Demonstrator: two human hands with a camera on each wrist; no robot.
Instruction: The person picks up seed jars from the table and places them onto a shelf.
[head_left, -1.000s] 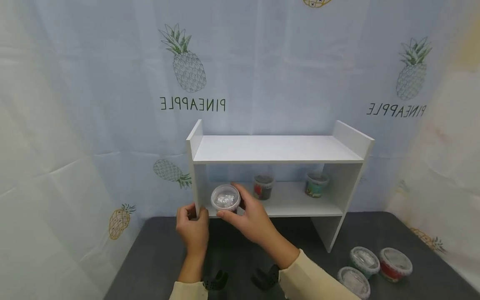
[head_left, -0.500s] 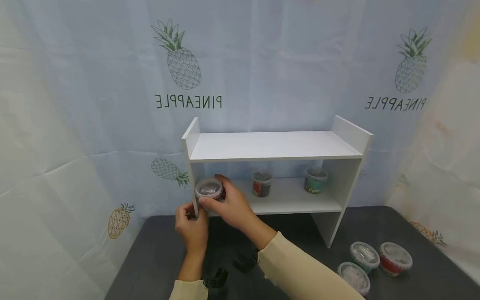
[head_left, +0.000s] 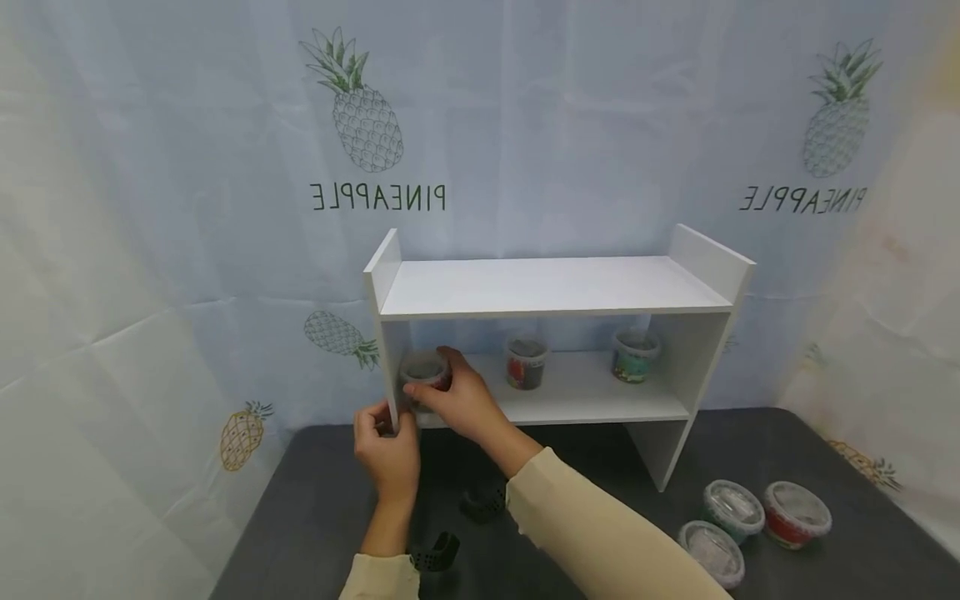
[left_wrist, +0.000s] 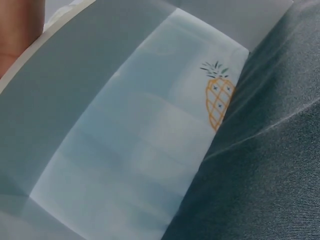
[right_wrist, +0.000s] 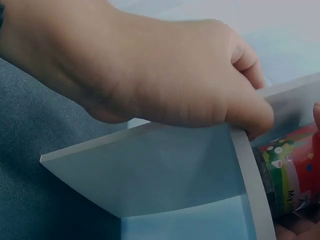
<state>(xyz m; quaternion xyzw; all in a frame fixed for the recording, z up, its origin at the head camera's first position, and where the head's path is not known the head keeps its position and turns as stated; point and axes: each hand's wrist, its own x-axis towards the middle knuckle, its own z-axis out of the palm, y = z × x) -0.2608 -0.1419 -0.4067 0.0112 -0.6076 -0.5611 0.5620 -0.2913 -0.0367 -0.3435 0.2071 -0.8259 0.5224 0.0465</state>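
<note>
My right hand (head_left: 467,402) holds a round clear-lidded plastic tub (head_left: 424,367) at the left end of the lower shelf board, thumb in front and fingers behind. In the right wrist view the tub (right_wrist: 292,172) shows a red and green printed label and sits beside the white side panel (right_wrist: 257,200). My left hand (head_left: 390,454) grips the front edge of the left side panel of the white shelf unit (head_left: 555,285), thumb on the inner side. The left wrist view shows mostly the unit's underside, with part of a hand at the upper left corner.
On the same board stand a tub with a red and dark label (head_left: 526,363) and a green-labelled tub (head_left: 636,357). Three more tubs, including a red one (head_left: 797,515), sit at the right of the dark table (head_left: 315,517). A pineapple-print cloth (head_left: 540,125) hangs behind.
My right hand has carried the tub left and lowered it onto or close to the board, turning it more upright. The left hand keeps its grip on the side panel.
</note>
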